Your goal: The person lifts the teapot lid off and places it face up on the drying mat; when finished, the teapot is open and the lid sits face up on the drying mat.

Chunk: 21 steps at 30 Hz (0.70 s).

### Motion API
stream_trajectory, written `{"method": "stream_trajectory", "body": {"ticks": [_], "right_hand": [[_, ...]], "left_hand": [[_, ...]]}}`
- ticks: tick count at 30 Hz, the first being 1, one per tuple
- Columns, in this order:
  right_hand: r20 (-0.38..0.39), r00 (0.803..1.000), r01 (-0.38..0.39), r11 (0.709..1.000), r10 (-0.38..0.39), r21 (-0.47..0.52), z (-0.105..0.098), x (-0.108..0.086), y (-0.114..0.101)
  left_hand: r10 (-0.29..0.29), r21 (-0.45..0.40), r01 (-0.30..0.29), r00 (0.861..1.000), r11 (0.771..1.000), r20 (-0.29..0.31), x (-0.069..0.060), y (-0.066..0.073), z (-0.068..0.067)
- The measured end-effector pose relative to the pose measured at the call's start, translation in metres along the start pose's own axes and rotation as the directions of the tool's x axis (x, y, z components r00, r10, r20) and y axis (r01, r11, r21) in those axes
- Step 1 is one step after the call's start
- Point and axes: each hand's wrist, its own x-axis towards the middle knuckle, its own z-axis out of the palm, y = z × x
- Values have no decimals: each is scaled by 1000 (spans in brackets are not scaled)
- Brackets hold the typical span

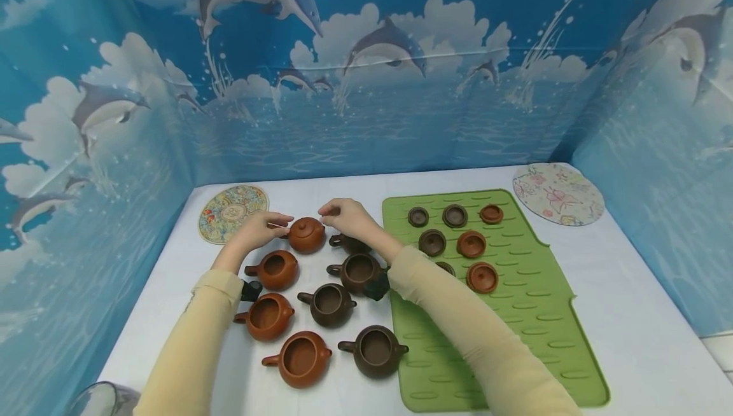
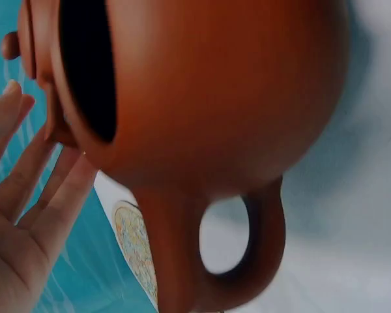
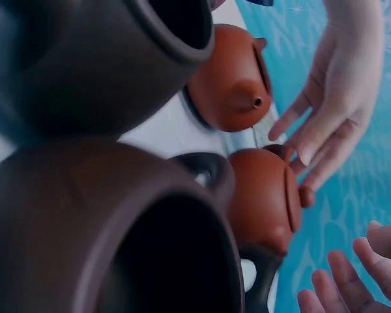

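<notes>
A reddish-brown clay teapot (image 1: 307, 235) with its lid on stands at the back of the group. At its handle side is my left hand (image 1: 258, 231), fingers loosely extended beside the handle; whether they touch it I cannot tell. My right hand (image 1: 350, 217) hovers on the spout side, above a partly hidden dark teapot (image 1: 356, 244). Its fingers are spread and hold nothing in the right wrist view. Nearer stand lidless reddish teapots (image 1: 275, 270) and lidless dark brown teapots (image 1: 329, 305). A lidless reddish teapot (image 2: 221, 98) fills much of the left wrist view.
On the right, a green mat (image 1: 532, 327) bears several loose reddish lids (image 1: 482, 277) and dark lids (image 1: 432, 242). Round patterned mats lie at the back left (image 1: 231, 212) and back right (image 1: 558, 193). A glass (image 1: 105, 399) stands at the front left corner.
</notes>
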Motion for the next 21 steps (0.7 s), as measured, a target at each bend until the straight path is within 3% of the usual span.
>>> {"method": "stream_trajectory", "body": {"ticks": [6, 13, 21], "right_hand": [[1, 1000, -20, 999, 20, -51, 20, 15, -11], [-15, 999, -47, 990, 45, -136, 40, 27, -17], [29, 999, 29, 959, -21, -282, 48, 27, -22]], "left_hand": [[-20, 47, 20, 1000, 999, 15, 6, 3, 4], [-76, 26, 76, 997, 997, -4, 8, 4, 5], [-119, -21, 119, 993, 993, -5, 9, 4, 6]]}}
